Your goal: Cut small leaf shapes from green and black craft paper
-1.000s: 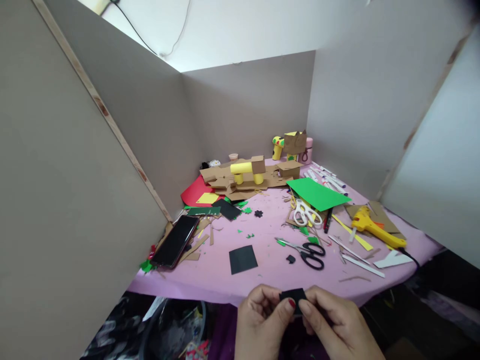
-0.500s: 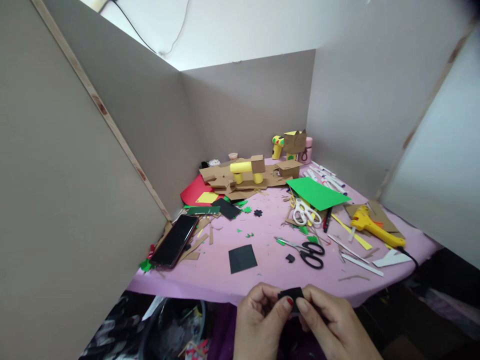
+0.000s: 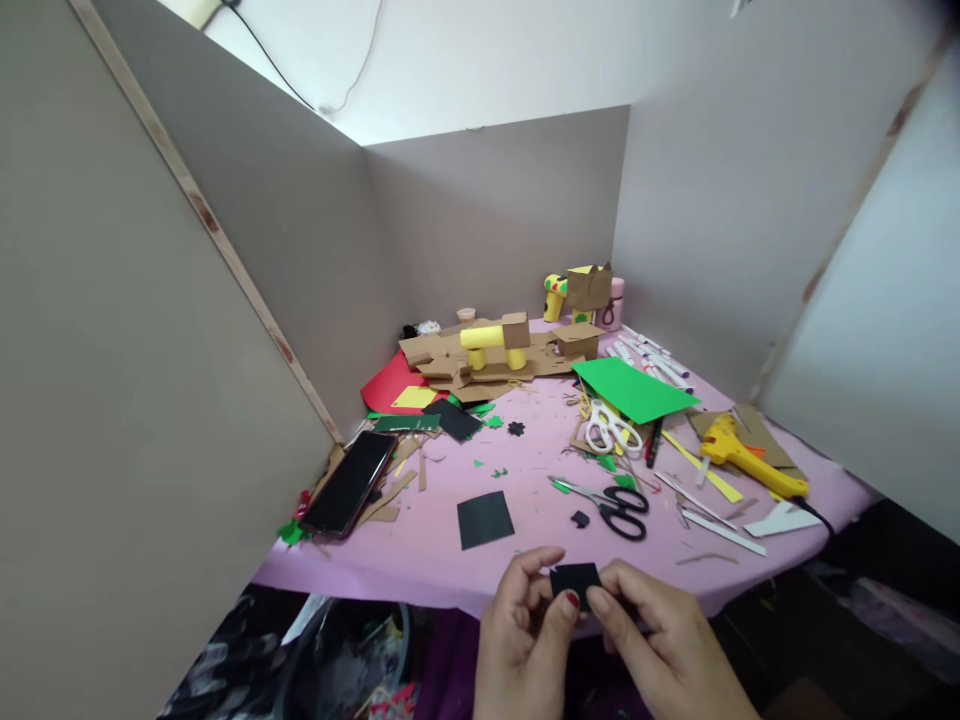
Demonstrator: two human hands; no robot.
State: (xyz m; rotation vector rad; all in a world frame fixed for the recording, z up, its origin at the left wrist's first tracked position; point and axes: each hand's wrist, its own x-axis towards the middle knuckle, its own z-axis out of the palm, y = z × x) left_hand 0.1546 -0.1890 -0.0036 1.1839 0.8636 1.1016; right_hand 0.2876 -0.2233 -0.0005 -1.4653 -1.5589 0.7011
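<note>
Between both hands, just over the table's front edge, is a small piece of black paper [image 3: 575, 582]. My left hand [image 3: 525, 635] pinches its lower left part between thumb and fingers, with the index finger lifted off. On its right side, my right hand [image 3: 660, 635] grips it with thumb and fingertips. A larger black paper square [image 3: 486, 520] lies flat on the table ahead of them. To its right rest black-handled scissors [image 3: 611, 503], blades pointing left, and a small black paper scrap [image 3: 580, 519].
A phone [image 3: 351, 484] lies at left. A yellow glue gun [image 3: 750, 458], white scissors [image 3: 611, 428] and green paper [image 3: 636, 388] are at right. Behind stands a yellow tube and cardboard figure [image 3: 495, 338]. Grey panels [image 3: 495, 210] enclose the pink-covered table [image 3: 420, 560]. A bin [image 3: 405, 640] sits below.
The black paper piece in my hands has shifted slightly left and now shows more of its flat face. My left index finger has lifted away from it.
</note>
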